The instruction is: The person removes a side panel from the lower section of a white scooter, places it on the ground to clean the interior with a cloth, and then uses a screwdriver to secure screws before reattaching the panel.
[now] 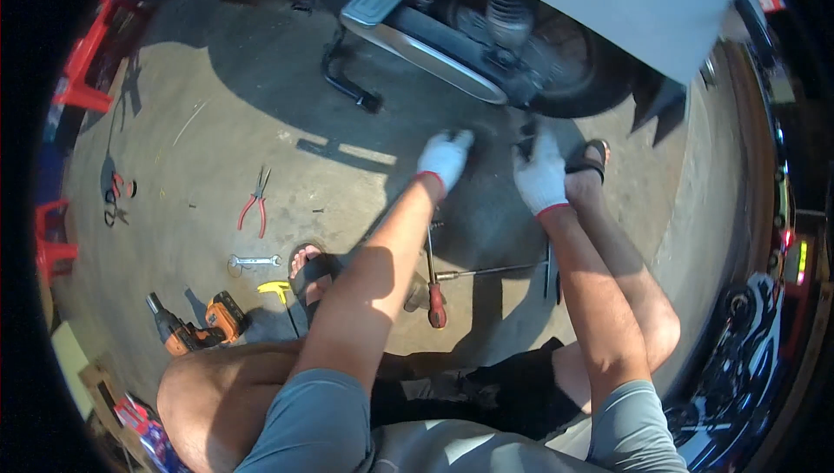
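Note:
Both my hands wear white knit gloves with red cuffs and reach below a motorbike [434, 60]. My left hand [445, 160] is over the concrete floor, its fingers blurred and partly in shadow. To its right, beside the bike's lower edge, my right hand [540, 176] closes around something small and dark that I cannot make out. Between my feet lie a red-handled screwdriver [436, 304] and a long metal rod [495, 271]. The bike's side stand [343, 82] is left of my hands, under a grey footrest [379, 0].
On the floor to the left are red-handled long-nose pliers [254, 204], a wrench [255, 261], a yellow-handled tool [276, 289] and an orange-black cordless power tool [200, 325]. Red plastic stools [85, 73] stand farther left. Another motorbike [730, 369] is at the right rim.

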A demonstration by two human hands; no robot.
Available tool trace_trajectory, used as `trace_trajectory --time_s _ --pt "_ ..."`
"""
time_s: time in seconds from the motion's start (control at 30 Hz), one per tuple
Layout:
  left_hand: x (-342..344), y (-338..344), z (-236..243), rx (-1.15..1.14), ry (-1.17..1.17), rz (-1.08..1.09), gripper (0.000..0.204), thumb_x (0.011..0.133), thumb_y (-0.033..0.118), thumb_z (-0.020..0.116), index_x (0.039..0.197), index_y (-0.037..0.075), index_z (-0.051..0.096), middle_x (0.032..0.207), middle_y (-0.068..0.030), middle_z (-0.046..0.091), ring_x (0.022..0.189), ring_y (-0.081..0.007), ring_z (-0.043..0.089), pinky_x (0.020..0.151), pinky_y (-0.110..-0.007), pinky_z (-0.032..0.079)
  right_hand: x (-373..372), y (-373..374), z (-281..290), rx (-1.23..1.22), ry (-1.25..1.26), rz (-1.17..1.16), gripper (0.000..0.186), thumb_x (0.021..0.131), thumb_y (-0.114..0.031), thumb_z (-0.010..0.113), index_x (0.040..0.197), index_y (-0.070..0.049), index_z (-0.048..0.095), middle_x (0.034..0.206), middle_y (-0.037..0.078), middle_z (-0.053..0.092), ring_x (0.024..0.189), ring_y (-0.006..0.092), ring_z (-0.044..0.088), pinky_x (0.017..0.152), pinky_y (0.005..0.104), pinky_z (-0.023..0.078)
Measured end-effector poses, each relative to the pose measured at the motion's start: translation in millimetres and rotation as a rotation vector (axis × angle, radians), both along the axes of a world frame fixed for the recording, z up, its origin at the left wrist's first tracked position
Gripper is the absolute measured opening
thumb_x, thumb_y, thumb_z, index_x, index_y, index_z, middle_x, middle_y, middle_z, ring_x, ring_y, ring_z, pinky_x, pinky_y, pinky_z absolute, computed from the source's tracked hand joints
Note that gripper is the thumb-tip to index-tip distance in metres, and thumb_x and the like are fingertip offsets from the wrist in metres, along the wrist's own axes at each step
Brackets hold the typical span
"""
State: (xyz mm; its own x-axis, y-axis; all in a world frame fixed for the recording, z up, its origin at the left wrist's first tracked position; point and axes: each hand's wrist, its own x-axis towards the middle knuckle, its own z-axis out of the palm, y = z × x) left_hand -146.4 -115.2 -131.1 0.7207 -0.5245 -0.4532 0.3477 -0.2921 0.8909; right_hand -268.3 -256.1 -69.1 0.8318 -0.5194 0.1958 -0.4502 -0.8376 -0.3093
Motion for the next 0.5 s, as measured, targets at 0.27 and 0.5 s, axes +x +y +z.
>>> trace_trajectory --time_s 0.27,0.5 --pt "0.8 59.9 -12.9 0.057 0.082 0.006 0.035 0.097 0.029 0.054 0.113 0.0 0.065 0.101 -0.0152 0.071 0.09 -0.0261 0.066 0.081 -0.035 0.051 -147.2 45.7 -82.0 0.614 0.157 -0.195 0.03 0.086 -0.021 0.065 0.109 -0.003 0.066 0.104 0.023 0.068 0.102 0.0384 0.064 0.089 0.0439 0.051" --pt "-32.7 89.0 -7.5 0.664 -0.542 -0.377 0.077 0.083 0.043 0.068 0.139 -0.004 0.042 0.131 -0.0319 0.052 0.115 -0.0424 0.058 0.099 -0.044 0.047 -185.8 122.6 -99.4 0.774 0.334 -0.399 0.04 0.084 -0.033 0.064 0.105 0.0 0.067 0.109 0.027 0.066 0.106 0.0419 0.062 0.092 0.0446 0.049"
